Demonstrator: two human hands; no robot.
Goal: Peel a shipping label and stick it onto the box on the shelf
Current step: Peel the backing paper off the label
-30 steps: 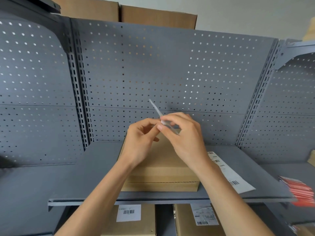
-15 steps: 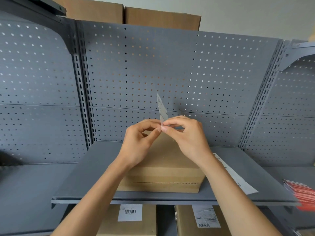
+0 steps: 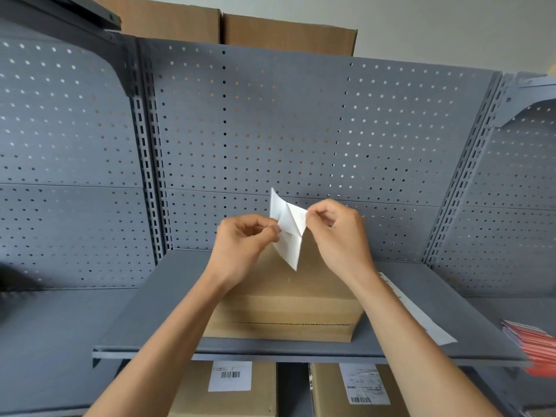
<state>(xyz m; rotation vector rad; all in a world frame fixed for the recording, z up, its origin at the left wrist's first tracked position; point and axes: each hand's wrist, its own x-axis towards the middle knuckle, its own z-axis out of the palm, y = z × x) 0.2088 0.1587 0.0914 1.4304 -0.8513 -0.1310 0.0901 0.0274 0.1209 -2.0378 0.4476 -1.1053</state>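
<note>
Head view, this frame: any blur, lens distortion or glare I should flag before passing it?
Head view: the label pinched between left hand and right hand is sharp; wide-angle bowing curves the shelf uprights; the red packets at the right edge and a dark shape at far left are smeared; lighting is soft and even, no glare, and the box reads clearly.

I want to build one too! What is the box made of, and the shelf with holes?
The box looks like plain brown cardboard, matte, with a wavy corrugated edge showing. The shelf looks like grey painted metal, smooth, with punched holes in its back panel.
</note>
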